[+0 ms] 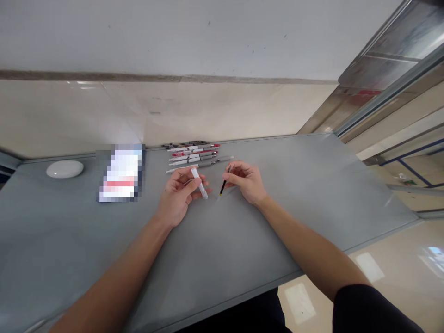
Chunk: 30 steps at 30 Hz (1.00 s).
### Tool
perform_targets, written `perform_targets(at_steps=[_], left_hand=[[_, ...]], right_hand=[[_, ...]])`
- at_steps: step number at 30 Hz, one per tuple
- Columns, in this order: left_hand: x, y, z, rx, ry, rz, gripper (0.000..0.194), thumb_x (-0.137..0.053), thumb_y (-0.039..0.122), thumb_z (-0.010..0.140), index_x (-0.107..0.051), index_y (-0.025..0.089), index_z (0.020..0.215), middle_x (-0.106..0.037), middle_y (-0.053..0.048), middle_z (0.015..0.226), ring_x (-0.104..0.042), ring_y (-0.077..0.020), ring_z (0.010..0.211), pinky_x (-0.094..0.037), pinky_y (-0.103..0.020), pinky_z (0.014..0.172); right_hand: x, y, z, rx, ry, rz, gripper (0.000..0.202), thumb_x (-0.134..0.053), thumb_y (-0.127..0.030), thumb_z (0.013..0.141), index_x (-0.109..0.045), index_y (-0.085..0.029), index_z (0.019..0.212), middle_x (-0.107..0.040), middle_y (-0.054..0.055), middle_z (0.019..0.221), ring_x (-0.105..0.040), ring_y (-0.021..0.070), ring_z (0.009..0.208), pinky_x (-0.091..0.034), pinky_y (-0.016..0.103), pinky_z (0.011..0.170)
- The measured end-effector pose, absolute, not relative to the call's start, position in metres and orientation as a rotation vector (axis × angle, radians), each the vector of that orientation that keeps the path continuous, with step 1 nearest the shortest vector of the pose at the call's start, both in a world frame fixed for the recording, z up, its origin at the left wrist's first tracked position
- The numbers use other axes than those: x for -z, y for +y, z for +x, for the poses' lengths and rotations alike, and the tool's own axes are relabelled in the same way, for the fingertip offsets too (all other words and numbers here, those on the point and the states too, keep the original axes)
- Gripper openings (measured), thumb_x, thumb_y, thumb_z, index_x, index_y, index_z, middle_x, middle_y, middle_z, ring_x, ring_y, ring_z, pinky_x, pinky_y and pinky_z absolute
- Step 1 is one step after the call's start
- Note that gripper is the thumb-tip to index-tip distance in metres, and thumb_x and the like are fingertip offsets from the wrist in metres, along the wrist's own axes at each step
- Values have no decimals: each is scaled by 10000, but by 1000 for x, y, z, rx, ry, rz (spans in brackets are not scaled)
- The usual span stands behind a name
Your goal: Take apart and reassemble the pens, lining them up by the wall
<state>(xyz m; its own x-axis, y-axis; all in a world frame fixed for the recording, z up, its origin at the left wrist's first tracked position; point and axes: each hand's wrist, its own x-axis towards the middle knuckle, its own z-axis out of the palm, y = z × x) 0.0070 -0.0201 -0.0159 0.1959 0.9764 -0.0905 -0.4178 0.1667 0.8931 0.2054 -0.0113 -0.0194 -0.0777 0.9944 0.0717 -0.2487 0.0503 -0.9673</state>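
My left hand (176, 196) is closed around a short white pen barrel (199, 184), pinched between thumb and fingers and tilted with its lower end to the right. Across a small gap, my right hand (249, 182) pinches a thin black pen refill (223, 187). The refill slants downward, and its lower end shows yellow. Both hands are just above the grey table (222, 249). Just beyond them lies a row of several pens (192, 156), some white and grey, some with red parts, others dark.
To the left, a phone (121, 173) with a lit, blurred-out screen lies on the table. Farther left is a smooth white rounded object (64, 169), perhaps a mouse. A wall (222, 108) runs along the table's back edge, with a metal-framed window (391, 60) at right.
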Motion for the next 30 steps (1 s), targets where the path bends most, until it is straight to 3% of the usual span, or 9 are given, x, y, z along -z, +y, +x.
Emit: perform_targets(at_steps=[7, 18, 30], left_hand=[[15, -18, 5, -1175, 765, 778, 278, -769, 203, 762, -618, 219, 995, -698, 0, 897, -690, -174, 805, -623, -458, 777], [15, -17, 1, -1167, 718, 682, 269, -746, 175, 780, -639, 238, 1018, -692, 9, 922, -692, -159, 809, -606, -483, 845], [14, -20, 5, -1186, 693, 847, 294, -757, 225, 781, -664, 267, 1057, -702, -1, 938, -695, -174, 831, -588, -463, 865]], right_hand=[[20, -9, 207, -1374, -1036, -966, 245, -827, -361, 634, -647, -239, 747, -554, -23, 770, -546, 120, 701, -585, 280, 602], [17, -6, 210, -1392, -942, -980, 267, -802, -396, 665, -639, -247, 815, -606, -9, 919, -568, 111, 705, -565, 260, 588], [19, -6, 209, -1429, -978, -954, 232, -807, -369, 668, -656, -247, 795, -607, -17, 868, -587, 121, 717, -578, 291, 629]])
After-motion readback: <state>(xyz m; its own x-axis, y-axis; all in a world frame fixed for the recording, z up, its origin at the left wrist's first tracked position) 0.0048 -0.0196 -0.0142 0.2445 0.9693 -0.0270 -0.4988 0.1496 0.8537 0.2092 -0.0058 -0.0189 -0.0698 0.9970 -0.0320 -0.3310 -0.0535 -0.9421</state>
